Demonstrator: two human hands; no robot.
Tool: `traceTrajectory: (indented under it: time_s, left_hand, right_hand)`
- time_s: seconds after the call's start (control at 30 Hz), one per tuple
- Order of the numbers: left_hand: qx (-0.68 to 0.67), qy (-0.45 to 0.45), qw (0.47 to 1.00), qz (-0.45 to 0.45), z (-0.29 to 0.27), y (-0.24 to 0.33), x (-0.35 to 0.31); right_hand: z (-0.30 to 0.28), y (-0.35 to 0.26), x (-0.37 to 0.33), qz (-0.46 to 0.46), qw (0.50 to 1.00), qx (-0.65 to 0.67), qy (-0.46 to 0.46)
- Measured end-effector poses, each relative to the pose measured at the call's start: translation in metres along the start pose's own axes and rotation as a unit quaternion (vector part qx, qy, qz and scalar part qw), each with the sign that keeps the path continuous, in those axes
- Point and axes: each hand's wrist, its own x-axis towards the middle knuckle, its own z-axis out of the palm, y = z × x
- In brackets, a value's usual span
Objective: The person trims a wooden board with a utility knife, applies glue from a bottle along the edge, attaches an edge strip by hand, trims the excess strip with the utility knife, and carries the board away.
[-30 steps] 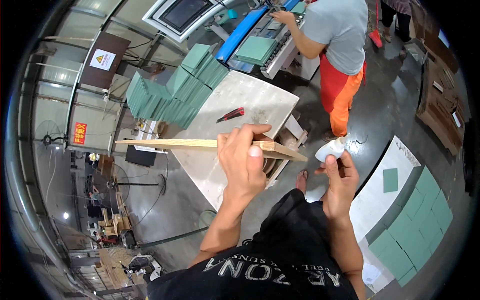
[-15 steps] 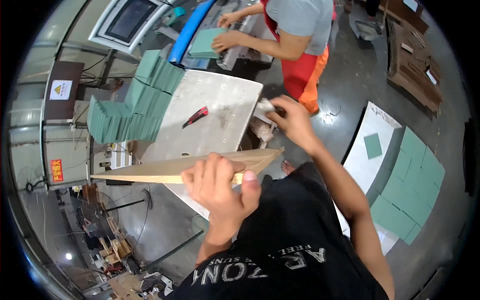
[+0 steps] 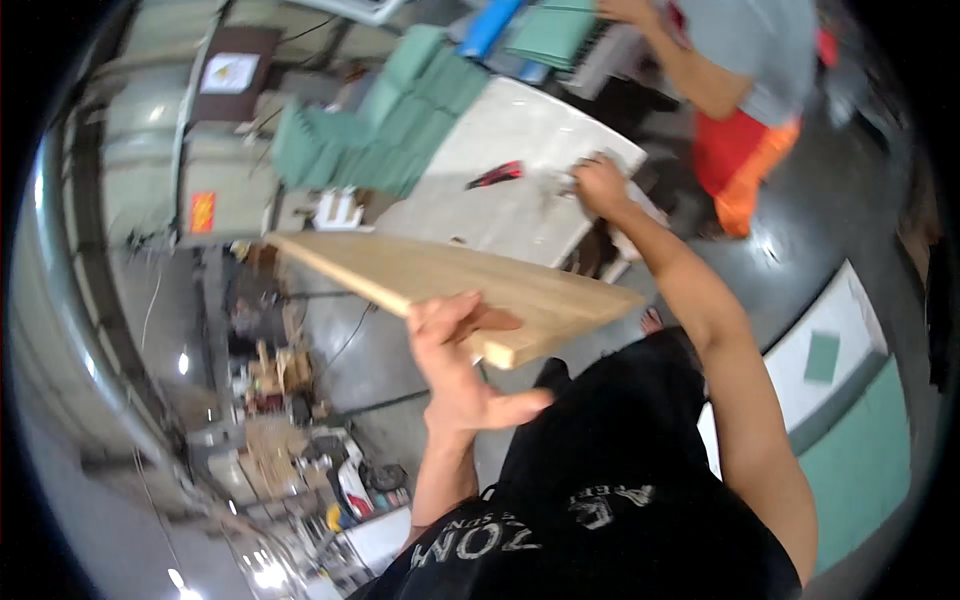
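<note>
A person's left hand (image 3: 452, 378), open with thumb spread, touches a wooden board (image 3: 470, 280) tilted near the bench (image 3: 555, 125), a loose hold that could let it slip, while the right hand (image 3: 601, 187), its grip too blurred to tell, reaches out.

Wooden board (image 3: 460, 283) pale tan; knife (image 3: 496, 175) red-black; panels (image 3: 365, 140) green; tabletop (image 3: 525, 122) off-white.

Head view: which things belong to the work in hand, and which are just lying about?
In hand:
- wooden board, touching the left hand
- table, near the right hand; anything held there is too blurred to tell

Seemingly lying about:
- red-and-black knife
- stacked green panels
</note>
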Motion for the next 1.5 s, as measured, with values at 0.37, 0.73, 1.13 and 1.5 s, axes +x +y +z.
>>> traceTrajectory:
  time_s: [0.37,0.73,1.13,1.5]
  left_hand:
    - [0.035,0.049,0.998,0.015,0.014,0.024,0.013]
    - [0.043,0.185,0.981,0.045,0.04,-0.01,-0.008]
    - [-0.123,0.272,0.95,-0.088,0.053,0.013,0.01]
    - [-0.064,0.098,0.992,0.037,0.033,-0.003,0.005]
  right_hand:
    - [-0.026,0.013,-0.035,-0.041,0.998,0.053,0.002]
    - [-0.086,-0.011,-0.158,0.18,0.94,0.248,0.15]
    - [-0.079,-0.019,-0.224,0.324,0.6,0.7,-0.211]
    - [-0.165,-0.069,-0.185,0.072,0.779,0.618,-0.086]
